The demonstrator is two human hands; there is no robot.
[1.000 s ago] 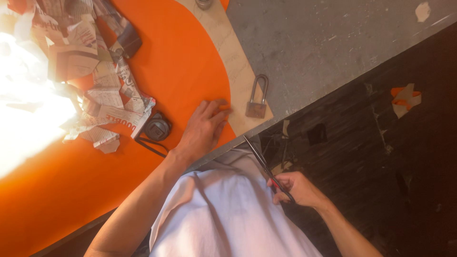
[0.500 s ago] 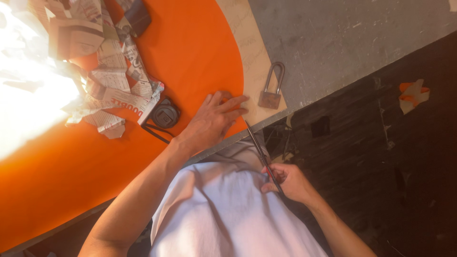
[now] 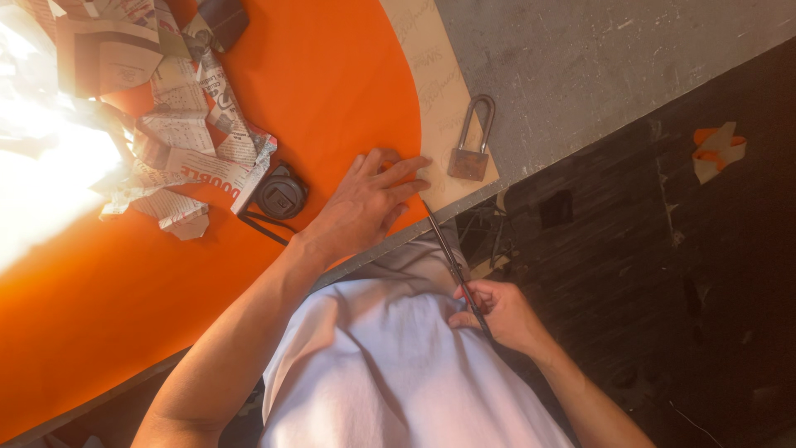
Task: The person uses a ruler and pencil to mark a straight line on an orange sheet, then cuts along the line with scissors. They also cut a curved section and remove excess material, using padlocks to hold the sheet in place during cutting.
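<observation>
the person wears a plain white shirt [image 3: 398, 373], loose and creased across the front, with soft folds near the belly. no print or buttons show on it. both forearms are bare, with no sleeve reaching them. the left hand [image 3: 365, 203] and the right hand [image 3: 502, 315] are bare too, with no gloves, rings or watch to be seen.
</observation>
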